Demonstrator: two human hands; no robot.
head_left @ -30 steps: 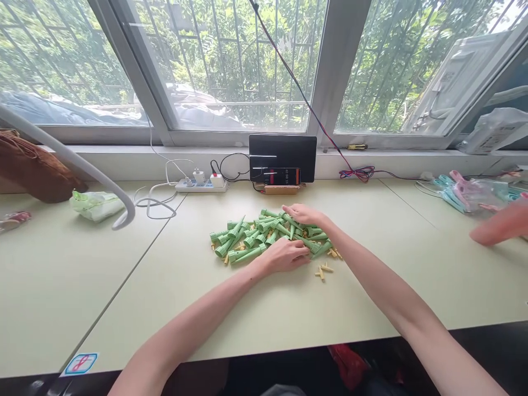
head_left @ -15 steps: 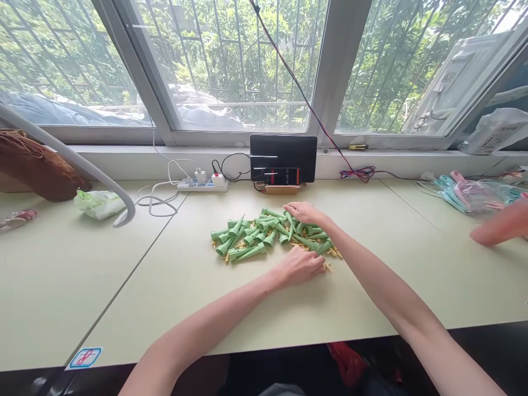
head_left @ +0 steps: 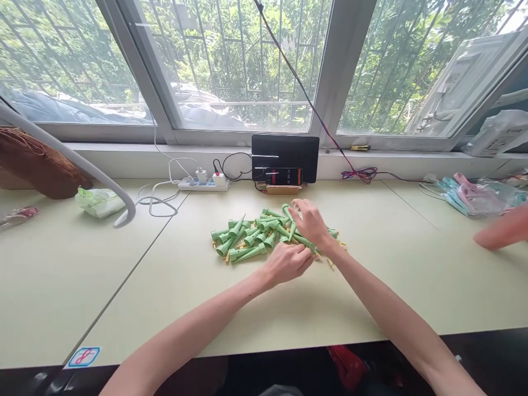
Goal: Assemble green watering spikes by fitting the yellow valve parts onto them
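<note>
A heap of green plastic cone spikes (head_left: 249, 252) with ribbed caps lies on the table, small yellow plastic pegs (head_left: 330, 264) scattered under and beside it. My left hand (head_left: 289, 261) rests at the heap's front edge, its fingers bent and pressed together close to a yellow peg; whatever they pinch is hidden. Over the right part of the heap is my right hand (head_left: 311, 221), palm down, fingers curved and apart above a green spike (head_left: 292, 228). I cannot tell whether it touches that spike. My right hand and wrist cover some of the pieces.
Behind the heap a phone (head_left: 284, 176) leans against a dark screen (head_left: 284, 151). A power strip (head_left: 204, 183) with white cables lies left of it. Pink and teal items in plastic (head_left: 468, 192) lie at right, where another person's blurred hand (head_left: 503, 228) reaches in. A lamp arm (head_left: 103, 181) hangs at left.
My right hand has drawn back toward me from the far edge of the heap, and its fingers are lifted. My left hand has shifted slightly left, away from the loose yellow pegs.
</note>
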